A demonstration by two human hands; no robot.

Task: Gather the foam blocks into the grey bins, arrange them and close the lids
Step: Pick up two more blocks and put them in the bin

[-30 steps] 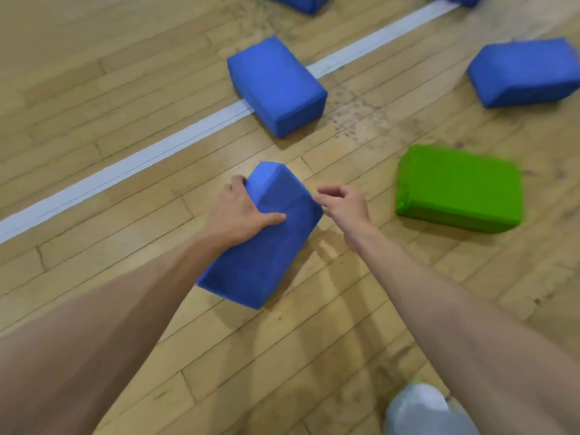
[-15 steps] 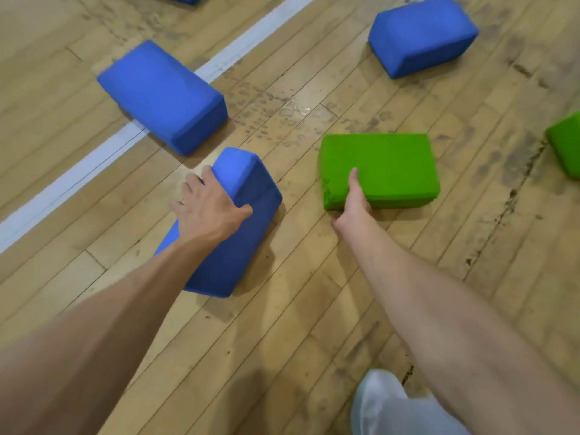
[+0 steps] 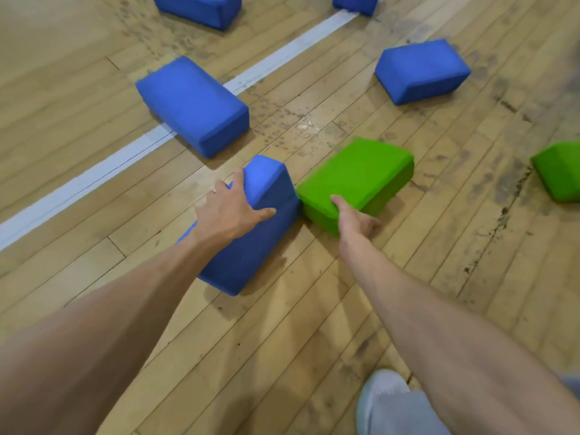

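green block point(image 3: 361, 171) on floor point(image 3: 282, 340), near corner just beside blue block point(image 3: 244, 262) | long axis runs forward-right, away from right hand point(image 3: 353, 219), which pinches that corner (thumb on top) | left hand point(image 3: 227, 215) grips tilted blue block

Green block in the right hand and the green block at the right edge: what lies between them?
Head view: only bare, scuffed floor separates the held green block, gripped by the right hand, from the far green block.
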